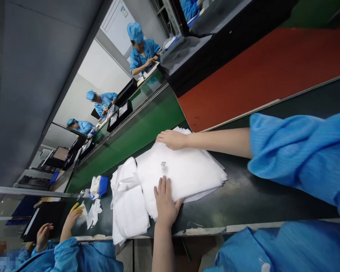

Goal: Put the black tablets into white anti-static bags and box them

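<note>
A stack of thin white plastic bags (184, 170), printed with a small black triangle mark, lies fanned out on the dark green bench. My left hand (166, 202) lies on its near edge, fingers stretched and thumb apart. Across the far edge rests my right hand (174, 139), palm down with its fingers extended; some fingertips are hard to see. Left of this stack, and touching it, is a second pile of similar white bags (130, 209), its near end reaching the bench edge.
A co-worker's hands (70, 221), one with yellow finger covers, are at the left. Near them are crumpled white pieces (94, 213) and a blue box (99, 187). A green conveyor (150, 117) and red-brown panel (243, 79) lie beyond; several people in blue work farther back.
</note>
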`<state>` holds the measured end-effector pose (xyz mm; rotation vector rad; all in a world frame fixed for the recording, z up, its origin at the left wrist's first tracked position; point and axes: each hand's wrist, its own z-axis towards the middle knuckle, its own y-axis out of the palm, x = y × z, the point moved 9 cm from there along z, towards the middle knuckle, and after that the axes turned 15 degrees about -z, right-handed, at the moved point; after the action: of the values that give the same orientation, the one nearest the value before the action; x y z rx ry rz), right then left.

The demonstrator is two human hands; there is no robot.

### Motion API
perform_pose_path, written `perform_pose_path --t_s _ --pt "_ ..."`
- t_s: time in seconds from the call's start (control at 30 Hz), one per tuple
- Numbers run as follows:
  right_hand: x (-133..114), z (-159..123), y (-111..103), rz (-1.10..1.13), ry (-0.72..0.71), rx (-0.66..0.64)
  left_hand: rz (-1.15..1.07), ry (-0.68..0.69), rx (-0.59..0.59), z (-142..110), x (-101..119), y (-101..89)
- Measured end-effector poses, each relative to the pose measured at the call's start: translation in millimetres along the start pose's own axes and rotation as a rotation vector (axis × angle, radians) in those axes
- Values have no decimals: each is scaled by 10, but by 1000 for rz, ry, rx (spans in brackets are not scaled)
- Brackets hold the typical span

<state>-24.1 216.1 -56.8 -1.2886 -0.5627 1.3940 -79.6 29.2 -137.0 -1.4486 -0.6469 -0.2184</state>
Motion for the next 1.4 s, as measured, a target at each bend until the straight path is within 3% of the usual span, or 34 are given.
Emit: perform_pose_path --t_s 0.2,0.3,0.4,0.57,0.63,0.7,0.8,0.93,1.0,1.17,1.3,1.4 --pt "-55 -790 461 -179 -43 125 19 -42 -8 203 -165 -83" --pt "-183 -971 641 -222 -97 117 30 -59 -37 300 -167 -116" --pt "-186 -997 621 -242 -96 135 52 -61 -65 435 -152 -274" --pt "279 -959 383 -255 194 228 49 -116 -3 809 -241 -789" --pt "348 -944 345 -245 232 227 61 -140 59 993 -253 -882" --pt "329 -945 339 -242 245 195 86 -154 134 1184 -226 -850" --pt "227 -990 304 -247 241 145 107 -167 217 1500 -140 -656" --pt "202 -1042 223 -237 243 65 102 -231 292 1901 -23 -466" --pt "244 -1040 175 -212 252 56 98 -201 302 2016 83 -416" --pt "362 -1003 126 -96 292 84 34 -48 284 2021 261 -385" --pt "397 -987 172 -42 323 69 -74 -31 221 2049 240 -306" --pt "378 -987 183 -66 312 72 -101 -43 276 2050 240 -324"
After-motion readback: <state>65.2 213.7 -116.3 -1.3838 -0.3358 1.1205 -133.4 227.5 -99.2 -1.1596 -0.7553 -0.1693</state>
